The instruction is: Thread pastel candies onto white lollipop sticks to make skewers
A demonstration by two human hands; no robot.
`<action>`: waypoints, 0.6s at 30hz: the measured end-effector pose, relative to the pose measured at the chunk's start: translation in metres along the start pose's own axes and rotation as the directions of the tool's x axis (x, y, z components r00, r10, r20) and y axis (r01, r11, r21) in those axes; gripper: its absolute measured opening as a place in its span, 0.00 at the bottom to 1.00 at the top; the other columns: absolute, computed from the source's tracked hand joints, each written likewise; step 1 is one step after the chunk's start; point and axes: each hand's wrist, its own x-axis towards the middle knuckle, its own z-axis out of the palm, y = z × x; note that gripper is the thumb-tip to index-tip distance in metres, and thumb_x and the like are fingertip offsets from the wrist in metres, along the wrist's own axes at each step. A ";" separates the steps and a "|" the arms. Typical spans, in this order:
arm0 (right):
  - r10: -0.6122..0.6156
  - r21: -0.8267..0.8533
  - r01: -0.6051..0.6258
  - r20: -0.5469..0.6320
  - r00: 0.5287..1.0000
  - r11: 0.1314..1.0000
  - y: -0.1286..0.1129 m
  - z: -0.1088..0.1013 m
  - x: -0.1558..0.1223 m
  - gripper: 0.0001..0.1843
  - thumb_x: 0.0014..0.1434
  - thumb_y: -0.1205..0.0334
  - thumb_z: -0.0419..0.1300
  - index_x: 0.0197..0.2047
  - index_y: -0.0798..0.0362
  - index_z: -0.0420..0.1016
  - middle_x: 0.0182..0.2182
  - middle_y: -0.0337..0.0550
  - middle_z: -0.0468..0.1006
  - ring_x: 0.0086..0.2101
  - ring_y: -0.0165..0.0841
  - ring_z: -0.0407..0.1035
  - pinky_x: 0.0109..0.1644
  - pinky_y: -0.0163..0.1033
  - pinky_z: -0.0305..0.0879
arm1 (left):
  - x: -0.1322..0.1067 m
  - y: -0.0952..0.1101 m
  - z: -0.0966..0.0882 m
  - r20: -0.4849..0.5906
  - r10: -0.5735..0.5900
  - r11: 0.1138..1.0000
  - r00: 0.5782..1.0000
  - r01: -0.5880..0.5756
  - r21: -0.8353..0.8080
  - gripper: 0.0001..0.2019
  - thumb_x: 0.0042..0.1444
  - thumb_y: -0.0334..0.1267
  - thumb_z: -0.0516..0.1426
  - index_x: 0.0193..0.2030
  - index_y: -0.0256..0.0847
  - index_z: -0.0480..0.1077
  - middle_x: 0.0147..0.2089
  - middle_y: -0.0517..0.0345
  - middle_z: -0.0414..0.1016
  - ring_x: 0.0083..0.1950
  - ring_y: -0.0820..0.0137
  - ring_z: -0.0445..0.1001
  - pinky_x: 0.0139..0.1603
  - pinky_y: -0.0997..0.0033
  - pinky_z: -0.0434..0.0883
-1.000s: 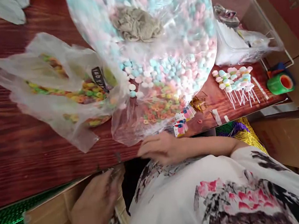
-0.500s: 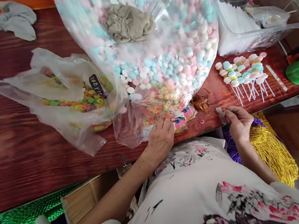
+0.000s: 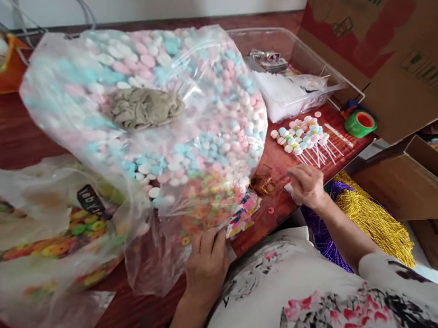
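My left hand [image 3: 207, 261] rests at the table's front edge, fingers bent together over the lip of a clear bag of colourful ring-shaped sweets [image 3: 203, 203]. What lies under its fingertips is hidden. Several small printed cards [image 3: 243, 215] lie just right of those fingers. My right hand [image 3: 308, 185] hovers above the table edge with its fingers closed in a pinch. A small pale scrap [image 3: 289, 188] shows below them; whether they grip it is unclear. Close behind this hand lie sticks threaded with pastel sweets [image 3: 303, 135]. Gold twist ties [image 3: 263, 181] are to its left.
A big clear bag of pastel sweets [image 3: 221, 116] fills the middle, a crumpled cloth [image 3: 146, 107] on top. Another bag of rings [image 3: 46, 249] lies left. Behind right are a plastic bin [image 3: 286, 33], green tape [image 3: 360, 124] and a cardboard box [image 3: 378, 32]. Gold beads [image 3: 373, 219] hang below.
The view has swung to the right, so the table's things appear further left. My right hand has turned, and the strip it pinched before no longer shows clearly. My left hand stays beside the cards.
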 end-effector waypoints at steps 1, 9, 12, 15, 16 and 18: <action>0.042 -0.070 -0.045 -0.035 0.998 0.997 0.017 -0.008 0.007 0.12 0.60 0.70 0.56 0.43 0.52 0.79 0.35 0.47 0.82 0.36 0.36 0.75 0.42 0.40 0.71 | 0.002 -0.001 0.002 -0.042 0.006 1.000 0.999 -0.007 -0.021 0.12 0.57 0.22 0.57 0.47 0.34 0.70 0.42 0.45 0.75 0.42 0.58 0.71 0.46 0.58 0.74; 0.275 -0.304 -0.319 -0.179 0.945 0.898 0.125 -0.072 0.056 0.14 0.61 0.65 0.52 0.35 0.54 0.80 0.31 0.48 0.81 0.34 0.37 0.74 0.39 0.40 0.67 | 0.002 0.007 0.004 0.037 -0.061 0.994 0.997 0.064 -0.089 0.10 0.63 0.27 0.55 0.49 0.35 0.71 0.45 0.48 0.77 0.43 0.60 0.73 0.45 0.61 0.72; 0.212 -0.411 -0.200 -0.016 0.977 0.889 0.128 -0.076 0.048 0.15 0.60 0.68 0.53 0.39 0.53 0.82 0.33 0.47 0.81 0.34 0.36 0.71 0.36 0.38 0.62 | -0.005 0.010 0.001 0.083 -0.114 0.988 0.990 0.122 -0.090 0.12 0.62 0.26 0.53 0.52 0.35 0.71 0.49 0.47 0.77 0.47 0.59 0.73 0.47 0.60 0.72; 0.150 -0.493 -0.008 0.249 0.957 0.870 0.124 -0.070 0.034 0.18 0.57 0.72 0.54 0.41 0.50 0.84 0.33 0.47 0.80 0.33 0.35 0.68 0.34 0.38 0.57 | -0.005 0.007 0.004 0.050 -0.184 0.965 0.982 0.190 -0.182 0.07 0.62 0.26 0.55 0.43 0.37 0.72 0.43 0.50 0.76 0.43 0.62 0.73 0.45 0.62 0.72; 0.137 -0.499 0.036 0.305 0.942 0.866 0.123 -0.068 0.030 0.18 0.57 0.73 0.54 0.41 0.50 0.84 0.33 0.47 0.80 0.33 0.35 0.67 0.34 0.38 0.56 | -0.003 0.004 0.007 0.025 -0.213 0.949 0.977 0.213 -0.234 0.05 0.62 0.27 0.57 0.41 0.38 0.72 0.40 0.51 0.76 0.41 0.63 0.73 0.43 0.63 0.72; 0.120 -0.495 0.076 0.351 0.929 0.866 0.121 -0.063 0.027 0.18 0.57 0.73 0.55 0.42 0.49 0.84 0.35 0.48 0.80 0.34 0.36 0.66 0.36 0.38 0.56 | 0.002 -0.002 0.012 -0.027 -0.276 0.912 0.961 0.253 -0.324 0.03 0.61 0.29 0.59 0.37 0.39 0.72 0.36 0.55 0.74 0.38 0.66 0.73 0.41 0.66 0.71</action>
